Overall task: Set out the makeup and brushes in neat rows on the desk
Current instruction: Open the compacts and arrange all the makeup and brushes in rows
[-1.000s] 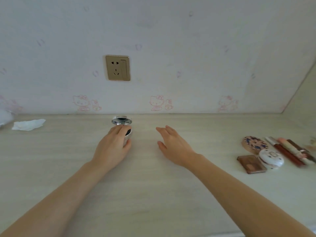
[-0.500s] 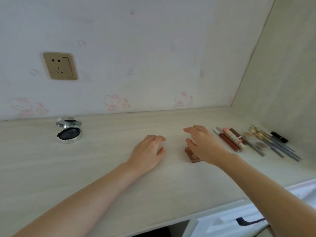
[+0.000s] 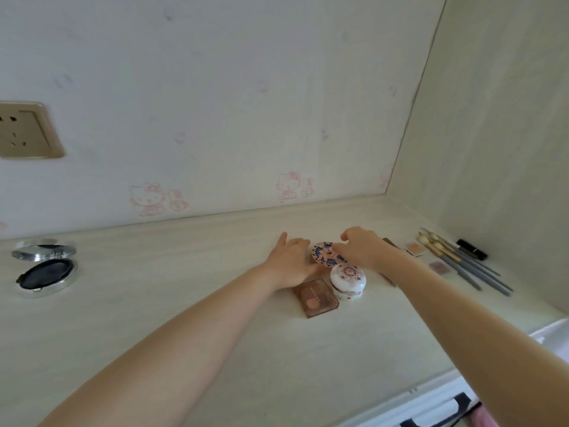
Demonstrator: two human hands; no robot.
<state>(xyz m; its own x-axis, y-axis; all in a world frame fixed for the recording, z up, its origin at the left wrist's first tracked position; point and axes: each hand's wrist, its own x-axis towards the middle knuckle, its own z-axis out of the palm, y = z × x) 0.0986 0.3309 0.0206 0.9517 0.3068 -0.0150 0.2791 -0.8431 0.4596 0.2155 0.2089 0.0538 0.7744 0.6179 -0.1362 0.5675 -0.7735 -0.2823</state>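
A round pink compact with blue flowers [image 3: 325, 256] lies on the pale wood desk [image 3: 172, 306], between my two hands. My right hand [image 3: 361, 246] curls over its right side with the fingers on the lid. My left hand [image 3: 291, 261] rests flat against its left edge, fingers apart. Just in front sit a white round floral case [image 3: 348, 282] and a brown rectangular palette [image 3: 315, 298]. Far left, an open silver compact [image 3: 46, 271] shows a black puff. Brushes [image 3: 462, 261] lie in a row at the right.
A black lipstick tube [image 3: 471, 249] and two small eyeshadow pans [image 3: 440, 268] lie by the brushes, close to the right side panel [image 3: 498, 149]. A wall socket [image 3: 27, 131] is at the left. The desk's front edge [image 3: 431, 386] runs lower right.
My left hand let go of the open silver compact and moved right. Both hands travelled to the cluster at the right and now meet on the floral compact. The view swung right.
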